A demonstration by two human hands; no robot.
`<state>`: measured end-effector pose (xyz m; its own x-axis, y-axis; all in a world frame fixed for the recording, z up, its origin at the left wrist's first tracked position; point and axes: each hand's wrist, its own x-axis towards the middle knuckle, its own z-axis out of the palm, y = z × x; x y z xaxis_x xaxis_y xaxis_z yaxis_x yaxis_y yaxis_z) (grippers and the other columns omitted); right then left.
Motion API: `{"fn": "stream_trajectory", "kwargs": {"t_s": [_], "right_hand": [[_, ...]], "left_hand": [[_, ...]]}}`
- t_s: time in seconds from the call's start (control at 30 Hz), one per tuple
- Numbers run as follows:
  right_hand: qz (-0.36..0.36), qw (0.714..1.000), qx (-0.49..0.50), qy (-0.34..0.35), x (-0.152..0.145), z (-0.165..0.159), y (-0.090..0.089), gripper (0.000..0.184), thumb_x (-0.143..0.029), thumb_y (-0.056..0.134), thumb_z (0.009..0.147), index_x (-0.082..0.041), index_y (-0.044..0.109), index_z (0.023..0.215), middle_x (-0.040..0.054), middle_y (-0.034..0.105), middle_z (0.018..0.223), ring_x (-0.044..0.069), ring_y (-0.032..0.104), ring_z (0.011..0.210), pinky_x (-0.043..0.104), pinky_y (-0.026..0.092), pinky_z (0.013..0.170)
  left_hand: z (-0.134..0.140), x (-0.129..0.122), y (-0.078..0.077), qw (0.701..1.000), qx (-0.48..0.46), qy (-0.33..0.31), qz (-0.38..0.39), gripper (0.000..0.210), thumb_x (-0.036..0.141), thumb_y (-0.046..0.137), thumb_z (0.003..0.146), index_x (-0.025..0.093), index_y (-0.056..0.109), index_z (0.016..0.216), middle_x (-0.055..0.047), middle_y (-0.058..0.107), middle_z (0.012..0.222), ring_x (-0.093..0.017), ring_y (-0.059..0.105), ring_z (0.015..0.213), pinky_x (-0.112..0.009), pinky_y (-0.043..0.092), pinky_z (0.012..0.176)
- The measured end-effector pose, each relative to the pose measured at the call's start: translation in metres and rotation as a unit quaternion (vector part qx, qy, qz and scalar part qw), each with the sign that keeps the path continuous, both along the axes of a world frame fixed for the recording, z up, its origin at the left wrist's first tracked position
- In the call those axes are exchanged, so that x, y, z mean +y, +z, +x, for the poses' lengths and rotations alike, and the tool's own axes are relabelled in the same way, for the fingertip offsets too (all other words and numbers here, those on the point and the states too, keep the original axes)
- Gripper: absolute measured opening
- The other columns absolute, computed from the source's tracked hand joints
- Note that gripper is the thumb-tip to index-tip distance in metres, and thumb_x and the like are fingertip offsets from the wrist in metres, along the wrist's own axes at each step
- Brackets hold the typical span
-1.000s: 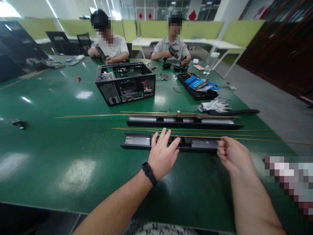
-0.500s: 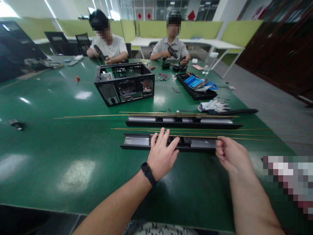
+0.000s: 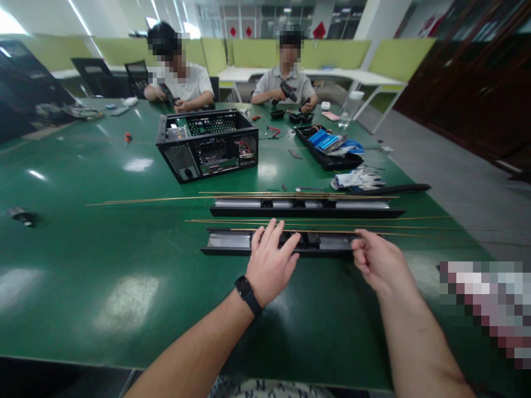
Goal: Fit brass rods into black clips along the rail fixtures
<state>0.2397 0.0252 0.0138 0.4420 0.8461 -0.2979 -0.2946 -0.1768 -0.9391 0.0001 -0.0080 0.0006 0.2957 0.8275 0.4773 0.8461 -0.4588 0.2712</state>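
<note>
My left hand [image 3: 271, 257], a dark watch on its wrist, is open with spread fingers over the middle of the near black channel [image 3: 228, 240]. That channel has a silvery inner strip and dark blocks partly hidden by my fingers. My right hand [image 3: 377, 260] is closed at the channel's right part, thumb and index finger pinching a thin brass-coloured rod [image 3: 327, 231]. The rod runs along the channel's far edge and on past my hand to the right. Just beyond lie more thin rods [image 3: 257, 223] and a second black channel [image 3: 365, 212] with rods along it.
On the green table [image 3: 103, 265] stand an open black computer case [image 3: 207, 146], a black tray [image 3: 340, 162] with blue items, and white gloves [image 3: 359, 179]. A dark tube [image 3: 398, 189] lies at right. Two people sit opposite, one holding a power drill [image 3: 288, 91].
My right hand has shifted left with the rod, whose left end now reaches farther along the near channel. My left hand stays over the channel. The view has shifted slightly.
</note>
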Motion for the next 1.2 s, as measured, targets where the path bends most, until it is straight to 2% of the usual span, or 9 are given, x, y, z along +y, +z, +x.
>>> {"fn": "stream_trajectory", "kwargs": {"t_s": [0.07,0.13,0.37,0.6,0.87,1.07,1.13,1.2], "right_hand": [[0.001,1.000,0.006,-0.030,0.001,0.001,0.000,0.009,-0.022,0.066,0.080,-0.017,0.061,0.084,-0.0029,0.057,0.054,0.006,0.037,0.030,0.015,0.021,0.022],[0.001,0.999,0.012,-0.031,0.001,-0.002,0.000,0.008,-0.022,0.066,0.081,-0.017,0.061,0.084,-0.0036,0.056,0.054,0.006,0.037,0.030,0.015,0.021,0.022],[0.017,0.999,0.023,0.044,-0.005,-0.013,0.001,0.019,-0.028,0.075,0.076,-0.015,0.063,0.085,-0.0027,0.058,0.056,0.004,0.037,0.032,0.013,0.021,0.023],[0.033,0.999,0.033,-0.008,-0.002,-0.006,-0.003,0.019,-0.027,0.074,0.077,-0.017,0.062,0.086,-0.0040,0.057,0.056,0.005,0.038,0.033,0.014,0.023,0.024],[0.030,0.996,0.035,0.075,-0.006,-0.019,-0.003,0.021,-0.032,0.073,0.080,-0.015,0.064,0.089,-0.0027,0.058,0.056,0.004,0.037,0.031,0.014,0.020,0.024],[0.037,0.998,0.054,-0.007,-0.004,-0.013,-0.002,0.014,-0.029,0.067,0.085,-0.017,0.060,0.086,-0.0041,0.056,0.054,0.005,0.037,0.031,0.014,0.021,0.024],[0.042,0.998,0.044,0.005,-0.005,-0.016,-0.002,0.015,-0.029,0.068,0.084,-0.017,0.060,0.085,-0.0044,0.056,0.054,0.004,0.037,0.031,0.014,0.020,0.024],[0.039,0.997,0.038,0.047,-0.007,-0.021,-0.003,0.017,-0.030,0.069,0.084,-0.016,0.062,0.086,-0.0036,0.057,0.054,0.004,0.037,0.031,0.014,0.019,0.024]], "left_hand": [[0.000,0.000,0.001,1.000,0.000,0.000,-0.004,0.039,0.033,0.058,0.093,0.030,0.058,0.132,-0.011,0.046,0.152,-0.030,0.033,0.147,-0.055,0.027,0.118],[0.000,0.000,0.000,1.000,0.000,-0.002,-0.007,0.039,0.034,0.057,0.093,0.030,0.058,0.132,-0.011,0.046,0.152,-0.030,0.031,0.148,-0.055,0.026,0.118],[-0.001,0.000,0.000,1.000,0.002,-0.009,-0.005,0.040,0.034,0.057,0.094,0.028,0.056,0.134,-0.013,0.045,0.153,-0.030,0.030,0.149,-0.055,0.024,0.119],[-0.001,0.001,0.000,1.000,0.001,-0.013,-0.003,0.038,0.034,0.055,0.095,0.029,0.058,0.132,-0.011,0.049,0.150,-0.028,0.034,0.146,-0.054,0.024,0.119],[-0.001,0.001,-0.001,1.000,0.002,-0.015,0.001,0.037,0.033,0.055,0.095,0.029,0.059,0.132,-0.010,0.051,0.147,-0.028,0.035,0.145,-0.053,0.023,0.119],[-0.002,0.003,-0.002,1.000,0.004,-0.018,0.009,0.036,0.034,0.053,0.096,0.028,0.059,0.131,-0.010,0.054,0.145,-0.028,0.038,0.144,-0.052,0.023,0.118],[-0.002,0.003,-0.003,1.000,0.006,-0.017,0.017,0.037,0.034,0.054,0.095,0.028,0.060,0.131,-0.011,0.054,0.145,-0.029,0.038,0.144,-0.053,0.024,0.117],[-0.001,0.003,-0.004,1.000,0.009,-0.015,0.020,0.037,0.034,0.055,0.095,0.028,0.060,0.131,-0.011,0.054,0.145,-0.029,0.038,0.144,-0.052,0.025,0.117]]}}
